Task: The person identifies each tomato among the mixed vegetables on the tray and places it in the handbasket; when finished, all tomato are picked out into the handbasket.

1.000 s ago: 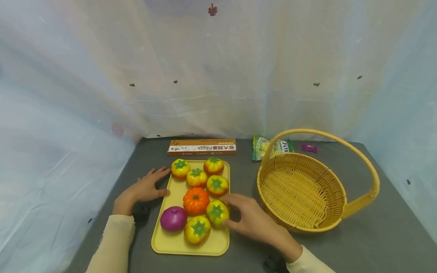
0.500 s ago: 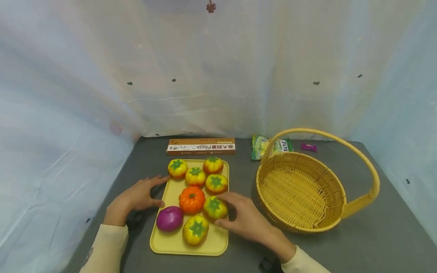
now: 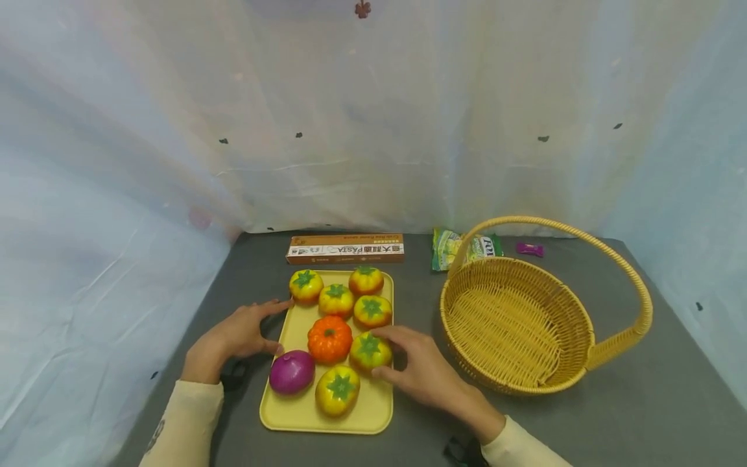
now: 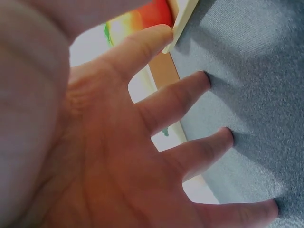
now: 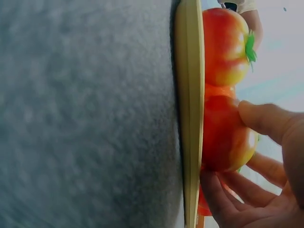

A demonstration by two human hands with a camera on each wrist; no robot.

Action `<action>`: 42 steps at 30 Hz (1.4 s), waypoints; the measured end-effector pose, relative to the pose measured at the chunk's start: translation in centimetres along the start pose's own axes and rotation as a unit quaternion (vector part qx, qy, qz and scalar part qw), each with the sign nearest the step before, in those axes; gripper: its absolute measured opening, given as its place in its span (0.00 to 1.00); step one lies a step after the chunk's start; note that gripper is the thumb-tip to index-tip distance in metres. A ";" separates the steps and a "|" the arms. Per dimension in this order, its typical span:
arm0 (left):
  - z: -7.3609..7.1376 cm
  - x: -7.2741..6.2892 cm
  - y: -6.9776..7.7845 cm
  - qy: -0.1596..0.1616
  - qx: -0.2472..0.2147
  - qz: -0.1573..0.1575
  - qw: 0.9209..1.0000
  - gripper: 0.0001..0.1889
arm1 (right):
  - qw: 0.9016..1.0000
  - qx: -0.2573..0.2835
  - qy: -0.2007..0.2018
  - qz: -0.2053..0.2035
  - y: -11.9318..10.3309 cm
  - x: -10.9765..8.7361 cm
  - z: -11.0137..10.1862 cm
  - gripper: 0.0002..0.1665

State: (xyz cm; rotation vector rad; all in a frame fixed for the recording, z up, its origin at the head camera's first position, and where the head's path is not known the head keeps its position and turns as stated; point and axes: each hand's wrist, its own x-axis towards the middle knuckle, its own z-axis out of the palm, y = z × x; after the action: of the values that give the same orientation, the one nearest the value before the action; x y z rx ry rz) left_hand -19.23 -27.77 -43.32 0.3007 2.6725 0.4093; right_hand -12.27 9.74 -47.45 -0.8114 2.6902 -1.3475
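Note:
On a yellow tray (image 3: 327, 418), in the head view, lie several yellow-red toy tomatoes with green star tops, an orange pumpkin (image 3: 329, 339) and a purple onion (image 3: 292, 371). My right hand (image 3: 423, 370) holds the tomato (image 3: 370, 352) beside the pumpkin. In the right wrist view, my thumb presses one side of this tomato (image 5: 225, 135) and the fingers lie around its other side. Along the tray's left edge my left hand (image 3: 242, 334) is spread. The left wrist view shows its fingers straight, the index fingertip at the rim and the other fingertips on the grey cloth.
A wicker basket (image 3: 504, 331) with a tall handle stands right of the tray. Behind the tray lies a pasta box (image 3: 345, 249). A green snack bag (image 3: 445, 250) and a small purple packet (image 3: 530, 249) lie behind the basket. Pale curtains surround the table (image 3: 630, 415).
My right hand has come left over the tray's edge onto the tomato. The tomato, pumpkin and onion have shifted slightly. My left hand has slid a little towards me along the tray's side.

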 end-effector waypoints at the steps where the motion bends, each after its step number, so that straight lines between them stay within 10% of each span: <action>1: 0.0 0.0 0.0 0.000 0.000 -0.001 1.000 0.53 | 1.000 -0.002 -0.002 -0.001 0.0 0.0 -0.1 0.35; 14: -0.2 0.0 0.1 0.003 -0.002 0.013 1.000 0.53 | 0.997 0.011 -0.003 -0.070 -3.2 -0.7 -7.4 0.37; 24: -0.1 0.2 0.0 -0.002 -0.003 0.002 1.000 0.53 | 0.997 0.033 0.056 -0.029 -1.3 -2.3 -14.2 0.34; 42: 0.0 0.3 0.0 -0.001 -0.011 0.002 1.000 0.53 | 0.996 0.002 0.074 0.052 3.1 -4.1 -15.7 0.31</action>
State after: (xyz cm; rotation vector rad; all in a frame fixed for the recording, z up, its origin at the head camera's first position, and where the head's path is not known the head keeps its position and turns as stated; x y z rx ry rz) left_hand -19.49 -27.71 -43.42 0.2989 2.6633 0.4389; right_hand -14.00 24.79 -40.76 -0.5838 2.7945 -1.4417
